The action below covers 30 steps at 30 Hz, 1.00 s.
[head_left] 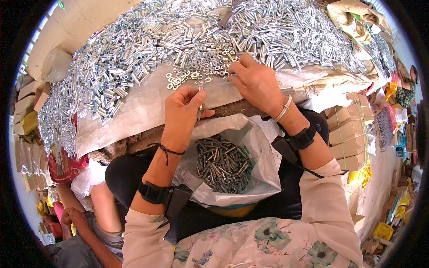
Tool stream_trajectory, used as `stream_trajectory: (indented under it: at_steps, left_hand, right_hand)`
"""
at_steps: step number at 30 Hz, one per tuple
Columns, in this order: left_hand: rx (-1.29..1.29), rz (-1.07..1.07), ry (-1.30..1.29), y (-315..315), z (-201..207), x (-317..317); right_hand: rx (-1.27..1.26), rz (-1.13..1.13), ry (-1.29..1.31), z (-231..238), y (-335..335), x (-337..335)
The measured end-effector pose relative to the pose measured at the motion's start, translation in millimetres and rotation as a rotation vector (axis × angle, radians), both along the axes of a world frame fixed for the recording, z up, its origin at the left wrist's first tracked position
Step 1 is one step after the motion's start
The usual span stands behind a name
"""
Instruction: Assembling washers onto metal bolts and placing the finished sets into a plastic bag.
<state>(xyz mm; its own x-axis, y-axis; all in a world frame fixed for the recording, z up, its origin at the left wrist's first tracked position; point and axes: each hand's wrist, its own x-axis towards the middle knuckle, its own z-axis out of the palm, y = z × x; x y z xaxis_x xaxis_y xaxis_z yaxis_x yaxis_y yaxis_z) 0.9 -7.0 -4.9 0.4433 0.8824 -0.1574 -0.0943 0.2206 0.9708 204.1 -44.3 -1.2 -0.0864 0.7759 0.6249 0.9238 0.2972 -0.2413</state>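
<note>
My left hand [182, 109] pinches a slim metal bolt [200, 85] upright between thumb and fingertips, above the near edge of the work surface. To its right, my right hand [257, 82] reaches over the loose washers [208, 67], with thumb and fingers closed together. What its fingertips hold, if anything, is too small to make out. Below both hands, an open white sack [266, 176] rests between my legs, holding a heap of dark metal bolts [223, 163].
A large pile of shiny metal sleeves [147, 42] covers the cloth-topped surface [138, 107]. Cardboard boxes [346, 129] stand at the right. A beige sack [353, 18] lies at the far right. Another person's arm [91, 234] shows at the lower left.
</note>
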Motion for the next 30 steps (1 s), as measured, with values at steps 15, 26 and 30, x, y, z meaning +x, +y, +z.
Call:
stream_trajectory:
  at_steps: [15, 26, 30]
  left_hand:
    - [0.041, -0.115, 0.043, -5, 3, 5]
    - [-0.094, -0.200, -0.046, -1, 6, -1]
    - [-0.151, -0.252, -0.033, 4, 9, -6]
  right_hand:
    - [-0.347, 0.330, 0.828, -4, 2, -23]
    - [-0.356, 0.376, 0.739, -5, 2, -19]
    - [-0.388, 0.419, 0.738, -5, 4, -15]
